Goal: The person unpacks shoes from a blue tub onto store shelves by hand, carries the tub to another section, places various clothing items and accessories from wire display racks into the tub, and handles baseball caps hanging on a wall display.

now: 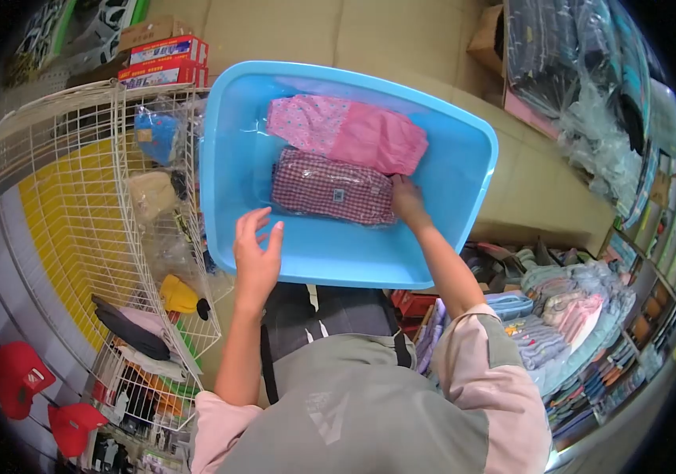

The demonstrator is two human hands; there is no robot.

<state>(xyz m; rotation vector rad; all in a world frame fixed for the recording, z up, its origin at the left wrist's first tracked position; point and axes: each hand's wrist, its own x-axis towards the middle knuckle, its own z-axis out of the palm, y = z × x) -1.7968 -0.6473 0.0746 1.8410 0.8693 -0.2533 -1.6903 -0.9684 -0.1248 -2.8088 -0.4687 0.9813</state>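
Note:
A light-blue plastic tub (314,265) stands in front of me. Inside it lies a folded red-and-white checked cloth (326,188) in a clear plastic wrapper with a small label. Just beyond that, touching it, is a folded pink garment (377,136), one half dotted and the other plain. My right hand (409,201) is closed at the right end of the checked packet, its fingertips partly hidden. My left hand (259,257) is over the tub's near left side, fingers apart and holding nothing, short of the packet's left end.
To the left is a white wire rack (128,197) with bagged items and a yellow cap (180,296). Red caps (18,379) hang further left. Folded clothes (551,324) are piled at the right; plastic-wrapped goods (583,71) stand at the far right. Red boxes (165,63) sit behind the rack.

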